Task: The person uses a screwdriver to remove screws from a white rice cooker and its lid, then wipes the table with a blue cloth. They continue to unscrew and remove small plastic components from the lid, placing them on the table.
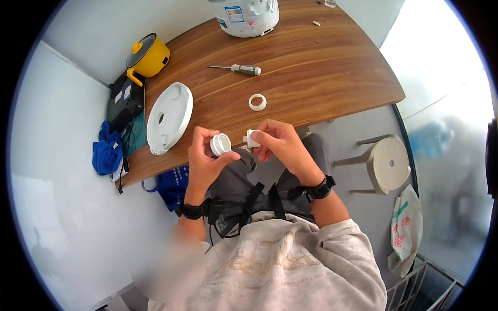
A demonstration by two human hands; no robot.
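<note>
My left hand (pixel 204 158) is closed around a round white plastic cap (pixel 221 144), its hollow side facing right. Across a small gap, my right hand (pixel 277 142) pinches a smaller white plastic fitting (pixel 251 139) with a tab pointing toward the cap. Both pieces are held over the near edge of the table, above my lap. Just beyond them a white plastic ring (pixel 257 102) lies flat on the wood. To the left of it a large white round lid (pixel 170 118) with a hole rests at the table's edge.
A screwdriver (pixel 236 69) lies mid-table. Behind it stands a white rice cooker (pixel 247 18); a yellow pot (pixel 150 56) and a black case (pixel 126 101) are at the left. A blue cloth (pixel 108 150) hangs near the left edge. Right of my legs is a beige stool (pixel 389 163).
</note>
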